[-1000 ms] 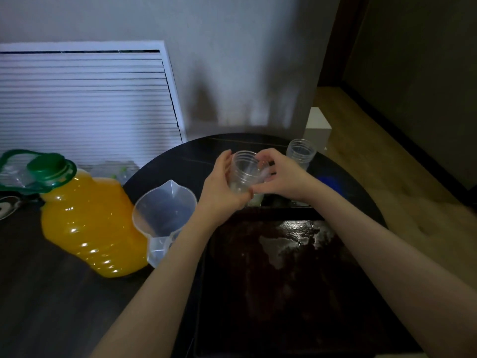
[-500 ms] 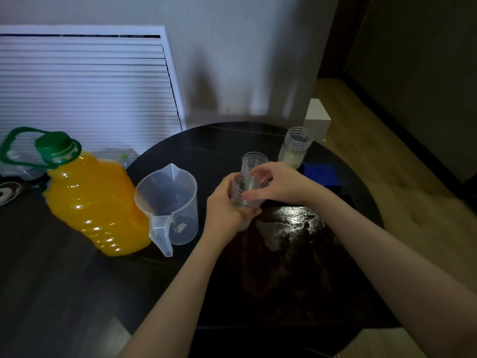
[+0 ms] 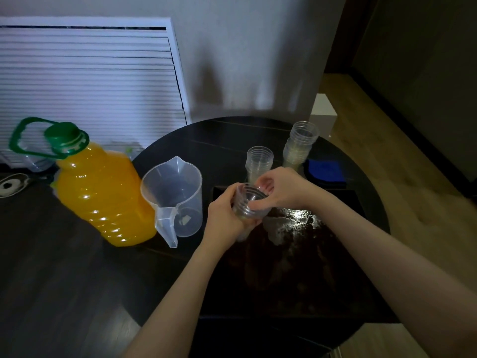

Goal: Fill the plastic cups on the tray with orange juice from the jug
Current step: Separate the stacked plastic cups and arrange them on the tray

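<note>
A large plastic bottle of orange juice [image 3: 103, 197], capped in green with a green carry handle, stands nearly full at the left of a round dark table [image 3: 180, 140]. Just right of it sits a clear measuring jug [image 3: 175, 200], empty, spout pointing away and handle toward the camera. Two stacks of clear plastic cups stand at the far side of the table: a shorter stack [image 3: 259, 161] just beyond the hands and a taller stack [image 3: 300, 143] to its right, beside a folded blue cloth [image 3: 325, 170]. A dark tray [image 3: 348, 254] with a wet, glinting surface lies under both forearms, which cover part of it. A white louvred panel [image 3: 85, 81] leans on the wall behind. Above the tray's far left corner, the left hand [image 3: 224, 218] wraps round a short stack of nested cups [image 3: 249, 202], while the right hand [image 3: 281, 188] pinches its top rim with curled fingertips
</note>
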